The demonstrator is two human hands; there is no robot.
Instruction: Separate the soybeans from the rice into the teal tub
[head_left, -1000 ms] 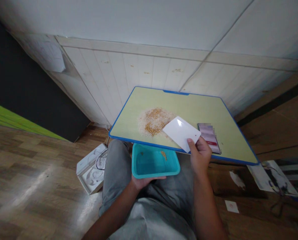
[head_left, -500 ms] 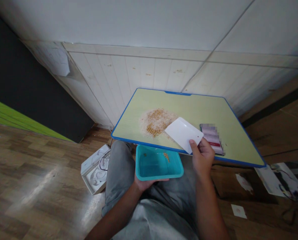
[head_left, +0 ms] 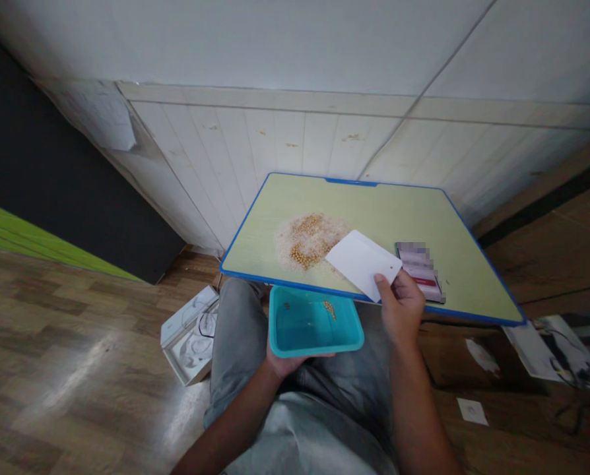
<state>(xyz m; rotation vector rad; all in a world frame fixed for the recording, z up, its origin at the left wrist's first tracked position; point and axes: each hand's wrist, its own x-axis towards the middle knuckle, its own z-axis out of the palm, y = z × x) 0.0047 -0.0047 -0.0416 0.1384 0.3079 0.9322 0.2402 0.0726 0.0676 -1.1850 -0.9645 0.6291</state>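
Note:
A thin white card-like scraper [head_left: 357, 260] is pinched in my right hand [head_left: 404, 303], thumb on top, its far corner touching the edge of a mixed heap. That heap holds round yellow beans [head_left: 302, 254] among pale rice-like grains [head_left: 319, 234], spread on a small table [head_left: 374, 208] with a blue rim. Below the table's near edge, my left hand [head_left: 285, 363] supports a turquoise plastic tub [head_left: 317, 349] from underneath, over my lap. A few yellow beans [head_left: 329, 309] lie inside the tub. Most of my left fingers are hidden under it.
A phone [head_left: 418, 270] lies on the table right of the scraper, its screen pixelated. On the floor at left is an open white box [head_left: 191, 336]. Behind the table stands a white panelled wall [head_left: 319, 138] with a cable. Cardboard and cables [head_left: 562, 359] are at the right.
The scraper has tilted very slightly in my right hand. The tub and the heap look the same, and the view has shifted a little.

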